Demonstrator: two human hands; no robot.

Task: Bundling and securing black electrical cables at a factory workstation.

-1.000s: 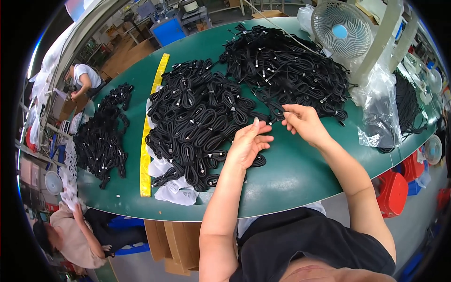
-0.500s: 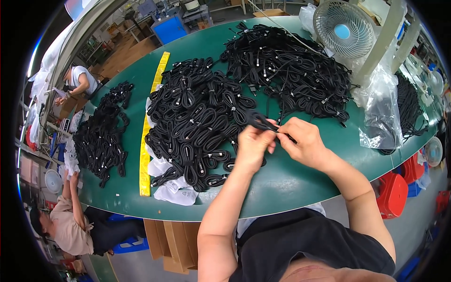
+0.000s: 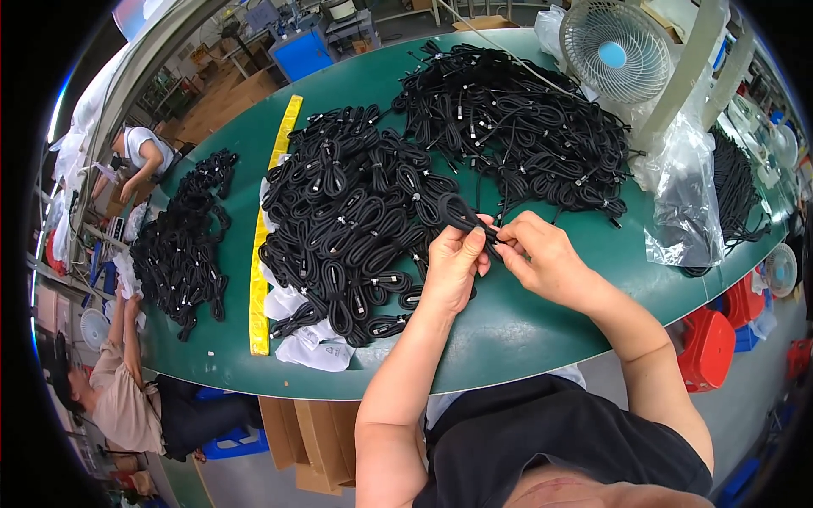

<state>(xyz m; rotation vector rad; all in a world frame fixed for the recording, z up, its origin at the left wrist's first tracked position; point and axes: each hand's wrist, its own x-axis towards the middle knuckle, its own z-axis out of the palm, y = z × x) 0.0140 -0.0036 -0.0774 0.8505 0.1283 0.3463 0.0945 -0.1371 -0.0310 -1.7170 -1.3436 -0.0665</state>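
A coiled black cable (image 3: 458,211) is held up over the green table by both hands. My left hand (image 3: 455,264) is closed round the coil, its thumb pressed on top. My right hand (image 3: 542,254) pinches the cable's near end with thumb and forefinger, close to the left fingertips. Just left of my hands lies a big pile of bundled black cables (image 3: 347,203). A second heap of black cables (image 3: 508,118), with metal plugs showing, lies beyond them toward the far side. The detail between my fingertips is hidden.
A yellow strip (image 3: 273,229) runs along the left of the middle pile, near white bags (image 3: 315,354). Further left lies another cable pile (image 3: 182,254). A fan (image 3: 614,52) and a clear plastic bag (image 3: 684,199) stand at the right. Two people work at the far left.
The coil in my left hand has turned a little and its loop now shows more clearly. My right fingers have shifted slightly along its end. The people at left moved their arms.
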